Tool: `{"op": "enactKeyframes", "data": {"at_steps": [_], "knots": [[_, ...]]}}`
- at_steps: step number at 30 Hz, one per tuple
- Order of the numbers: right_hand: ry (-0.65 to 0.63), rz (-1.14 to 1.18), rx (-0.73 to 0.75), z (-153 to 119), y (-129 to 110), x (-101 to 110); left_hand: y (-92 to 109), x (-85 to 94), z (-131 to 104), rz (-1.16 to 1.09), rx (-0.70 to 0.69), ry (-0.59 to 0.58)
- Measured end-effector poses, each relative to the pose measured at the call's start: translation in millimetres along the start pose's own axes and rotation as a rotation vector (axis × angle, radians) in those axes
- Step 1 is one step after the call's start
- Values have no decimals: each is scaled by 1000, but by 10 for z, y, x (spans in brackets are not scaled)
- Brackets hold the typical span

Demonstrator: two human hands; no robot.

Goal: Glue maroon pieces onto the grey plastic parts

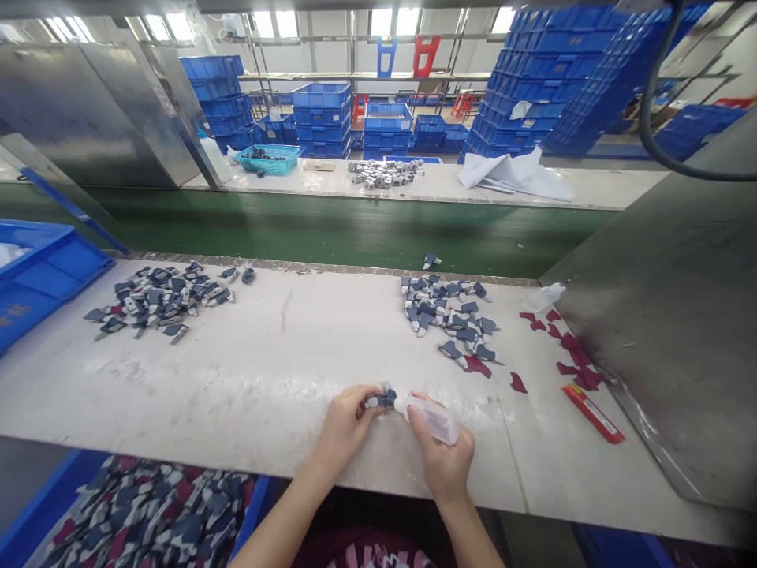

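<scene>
Near the table's front edge, my left hand [348, 422] pinches a small dark blue and grey part [384, 397]. My right hand [443, 456] is wrapped round a translucent squeeze bottle [436, 421], its tip pointing left against or very close to that part. Behind my right hand lies a pile of similar blue and grey parts [434, 304]. Another pile of them [157, 296] sits at the table's left. Dark red cut pieces [572, 347] are scattered at the right, close to a red and yellow packet [593, 413].
A blue crate [253, 513] full of parts stands below the table's front left. Another blue crate [47, 272] is at the left. A metal panel [680, 315] borders the right side. A green belt [331, 231] runs behind the table [254, 371].
</scene>
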State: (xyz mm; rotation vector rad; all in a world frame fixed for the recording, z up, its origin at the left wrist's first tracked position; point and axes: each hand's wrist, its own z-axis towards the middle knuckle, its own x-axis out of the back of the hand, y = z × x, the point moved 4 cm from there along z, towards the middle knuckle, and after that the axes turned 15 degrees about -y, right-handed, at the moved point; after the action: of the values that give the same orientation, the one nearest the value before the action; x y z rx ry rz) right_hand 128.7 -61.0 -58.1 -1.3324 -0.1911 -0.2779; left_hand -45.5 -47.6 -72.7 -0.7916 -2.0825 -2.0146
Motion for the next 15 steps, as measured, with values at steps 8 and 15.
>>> {"op": "enactKeyframes", "data": {"at_steps": [8, 15], "knots": [[-48, 45, -17, 18, 27, -16, 22, 16, -9, 0, 12, 1], [-18, 70, -44, -17, 69, 28, 36, 21, -11, 3, 21, 3]]}}
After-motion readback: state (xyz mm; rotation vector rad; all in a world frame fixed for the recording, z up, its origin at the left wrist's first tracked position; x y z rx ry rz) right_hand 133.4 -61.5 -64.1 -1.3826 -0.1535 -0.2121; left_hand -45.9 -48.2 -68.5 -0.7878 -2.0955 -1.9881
